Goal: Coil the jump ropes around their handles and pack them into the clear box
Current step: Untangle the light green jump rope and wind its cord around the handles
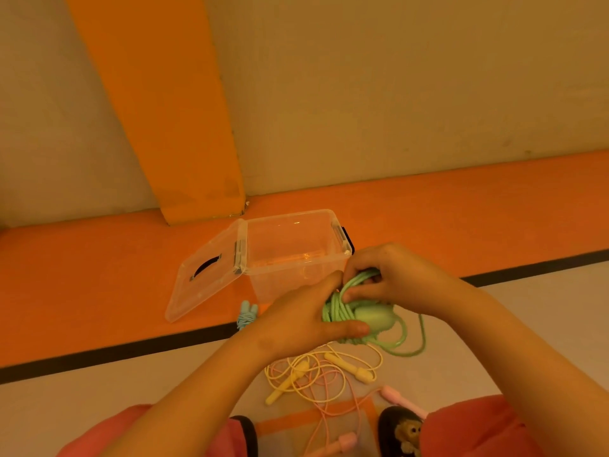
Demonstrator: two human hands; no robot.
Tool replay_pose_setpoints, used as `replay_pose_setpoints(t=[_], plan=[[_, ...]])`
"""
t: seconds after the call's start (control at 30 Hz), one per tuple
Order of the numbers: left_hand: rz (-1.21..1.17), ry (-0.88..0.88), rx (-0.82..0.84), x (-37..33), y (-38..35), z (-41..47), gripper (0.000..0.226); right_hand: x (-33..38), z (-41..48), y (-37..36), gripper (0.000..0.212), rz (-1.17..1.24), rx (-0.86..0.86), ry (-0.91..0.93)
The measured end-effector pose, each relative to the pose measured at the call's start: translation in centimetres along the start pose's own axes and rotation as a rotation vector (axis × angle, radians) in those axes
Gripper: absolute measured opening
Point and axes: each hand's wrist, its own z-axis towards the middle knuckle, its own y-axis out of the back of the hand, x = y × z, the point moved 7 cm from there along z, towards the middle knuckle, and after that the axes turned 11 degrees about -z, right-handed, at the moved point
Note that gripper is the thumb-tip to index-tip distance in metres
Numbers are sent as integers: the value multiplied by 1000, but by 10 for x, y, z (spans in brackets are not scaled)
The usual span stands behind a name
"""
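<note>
Winding the green jump rope [342, 308] round its handles [375, 316], the person held the bundle in the air just in front of the clear box [290, 217]. The left hand [296, 319] gripped the bundle, with the thumb under it and the fingers [331, 280] over it. The right hand [392, 278] curled over the top loops, its thumb pinching the cord. A slack loop [412, 344] hung down to the right.

To do this well, the left hand probably needed to clamp the wound turns while the right drew the slack taut. Each new turn would sit best snug beside the last, with the end tucked in so nothing sprang loose.

The box stood open on the floor [99, 275], its lid [204, 275] swung out to the left, and it looked empty. A coiled blue rope [246, 313] lay just beside the box. A yellow rope [349, 367] and a pink rope [397, 396] lay loose nearer the person.
</note>
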Motion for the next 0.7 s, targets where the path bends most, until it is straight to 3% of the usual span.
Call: replay_pose_setpoints(t=[0.17, 0.23, 0.3, 0.4, 0.47, 0.53, 0.57, 0.63, 0.7], plan=[[271, -41, -21, -12, 8, -1, 46, -18, -2, -1, 39, 172, 45, -115], [288, -98, -40, -22, 6, -2, 46, -27, -5, 6, 38, 194, 59, -158], [151, -130, -40, -29, 6, -4, 47, -34, -9, 12, 30, 300, 73, -175], [-261, -154, -100, -37, 18, -10, 48, -47, -12, 20, 15, 570, -14, -180], [-497, -147, -164, -37, 26, -12, 60, -56, -11, 19, 11, 634, -69, -188], [-609, -123, -209, -33, 30, -11, 72, -55, -9, 14, 9, 598, -88, -181], [-629, -124, -224, -33, 32, -10, 71, -54, -8, 11, 21, 564, -102, -176], [-643, -139, -276, -34, 39, -10, 54, -52, -6, 11, 36, 436, -126, -170], [-665, -125, -354, -32, 47, -10, 39, -49, -6, 16, 32, 240, -151, -170]])
